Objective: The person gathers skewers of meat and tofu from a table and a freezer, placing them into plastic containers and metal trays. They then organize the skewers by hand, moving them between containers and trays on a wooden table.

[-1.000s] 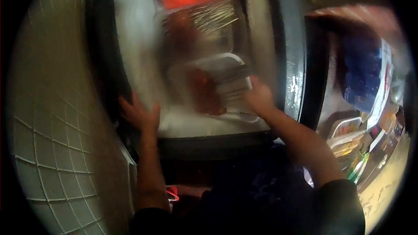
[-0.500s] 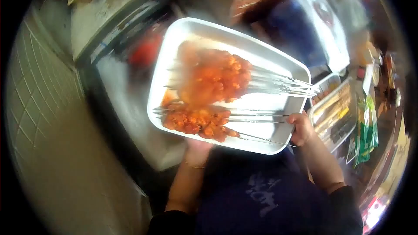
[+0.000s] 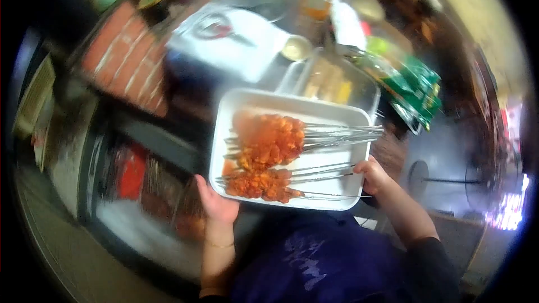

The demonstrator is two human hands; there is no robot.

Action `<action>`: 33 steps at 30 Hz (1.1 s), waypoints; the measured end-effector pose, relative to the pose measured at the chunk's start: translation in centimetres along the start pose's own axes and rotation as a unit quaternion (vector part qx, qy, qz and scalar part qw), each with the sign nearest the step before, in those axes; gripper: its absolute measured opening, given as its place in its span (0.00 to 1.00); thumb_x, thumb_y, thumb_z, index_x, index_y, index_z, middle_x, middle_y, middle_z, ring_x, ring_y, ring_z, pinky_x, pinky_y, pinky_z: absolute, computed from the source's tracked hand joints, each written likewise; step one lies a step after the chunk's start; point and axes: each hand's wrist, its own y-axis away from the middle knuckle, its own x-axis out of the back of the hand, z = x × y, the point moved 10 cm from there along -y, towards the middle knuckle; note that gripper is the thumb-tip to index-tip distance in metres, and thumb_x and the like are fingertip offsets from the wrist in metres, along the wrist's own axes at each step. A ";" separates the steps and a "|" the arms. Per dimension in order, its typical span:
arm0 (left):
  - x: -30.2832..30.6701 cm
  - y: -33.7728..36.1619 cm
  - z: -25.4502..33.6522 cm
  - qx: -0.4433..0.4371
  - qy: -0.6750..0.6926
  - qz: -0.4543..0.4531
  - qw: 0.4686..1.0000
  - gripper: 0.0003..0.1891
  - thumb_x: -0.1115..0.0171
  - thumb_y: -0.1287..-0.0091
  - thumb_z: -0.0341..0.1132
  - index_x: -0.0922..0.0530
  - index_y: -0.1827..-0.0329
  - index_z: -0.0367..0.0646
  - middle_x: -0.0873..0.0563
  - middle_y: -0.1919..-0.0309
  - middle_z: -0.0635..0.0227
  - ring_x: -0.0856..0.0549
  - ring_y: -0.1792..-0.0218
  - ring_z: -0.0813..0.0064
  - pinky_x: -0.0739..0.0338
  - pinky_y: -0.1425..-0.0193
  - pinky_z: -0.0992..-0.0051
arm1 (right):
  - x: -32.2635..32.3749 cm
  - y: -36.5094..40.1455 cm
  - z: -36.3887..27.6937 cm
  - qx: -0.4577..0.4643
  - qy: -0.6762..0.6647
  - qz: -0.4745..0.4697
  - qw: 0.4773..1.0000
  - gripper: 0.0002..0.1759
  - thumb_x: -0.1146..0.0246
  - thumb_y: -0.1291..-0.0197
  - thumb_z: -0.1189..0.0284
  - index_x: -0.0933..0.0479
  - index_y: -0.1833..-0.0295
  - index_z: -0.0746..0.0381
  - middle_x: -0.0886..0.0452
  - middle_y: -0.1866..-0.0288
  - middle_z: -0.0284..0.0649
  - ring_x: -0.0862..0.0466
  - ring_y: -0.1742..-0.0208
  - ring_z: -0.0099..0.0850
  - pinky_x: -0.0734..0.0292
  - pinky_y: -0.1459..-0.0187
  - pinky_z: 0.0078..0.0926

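Observation:
A white tray (image 3: 328, 191) is held in front of my body, tilted slightly toward me. Several metal skewers (image 3: 337, 136) of reddish-orange meat (image 3: 275, 140) lie in it in two bunches, their bare ends pointing right. My left hand (image 3: 220, 205) supports the tray's lower left corner, thumb up beside the wall and the other fingers partly hidden. On the right, my right hand (image 3: 373, 177) grips the rim close to the skewer ends, with its fingers under the edge out of sight.
Beyond the tray is a counter with a clear container (image 3: 365, 87) of sticks, a green packet (image 3: 418, 87), a white bag (image 3: 236, 39) and a small cup (image 3: 296, 48). A brick block (image 3: 123, 56) stands left. Below it, an open chest (image 3: 132, 171) holds a red item. A fan (image 3: 420, 178) is at right.
My view has swung right, bringing the counter into sight and leaving the chest at lower left. The tray sits lower in view and more level. Both hands stay on it.

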 end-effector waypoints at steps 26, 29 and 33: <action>-3.1 -12.9 -4.8 -0.033 -0.277 0.032 0.960 0.19 0.49 0.26 0.34 0.32 0.34 0.38 0.22 0.42 0.62 0.23 0.44 0.70 0.28 0.38 0.69 | -5.7 -0.3 -14.5 0.482 0.698 0.198 0.492 0.29 0.34 0.52 0.72 0.29 0.41 0.59 0.23 0.48 0.43 0.26 0.41 0.42 0.34 0.40 0.41; -3.7 -13.0 -5.3 -0.034 -0.265 0.007 0.964 0.22 0.45 0.28 0.36 0.31 0.34 0.36 0.23 0.40 0.63 0.26 0.40 0.72 0.35 0.34 0.71 | -4.9 -5.9 -13.7 0.362 0.750 0.151 0.532 0.30 0.35 0.51 0.73 0.30 0.39 0.57 0.23 0.51 0.42 0.24 0.44 0.42 0.28 0.47 0.41; -3.9 -12.5 -5.5 -0.048 -0.256 0.028 0.965 0.21 0.47 0.26 0.37 0.31 0.34 0.36 0.24 0.40 0.62 0.26 0.40 0.72 0.34 0.34 0.71 | -4.0 -7.3 -13.0 0.308 0.794 0.114 0.512 0.27 0.36 0.47 0.69 0.31 0.39 0.54 0.22 0.56 0.43 0.18 0.57 0.44 0.23 0.60 0.42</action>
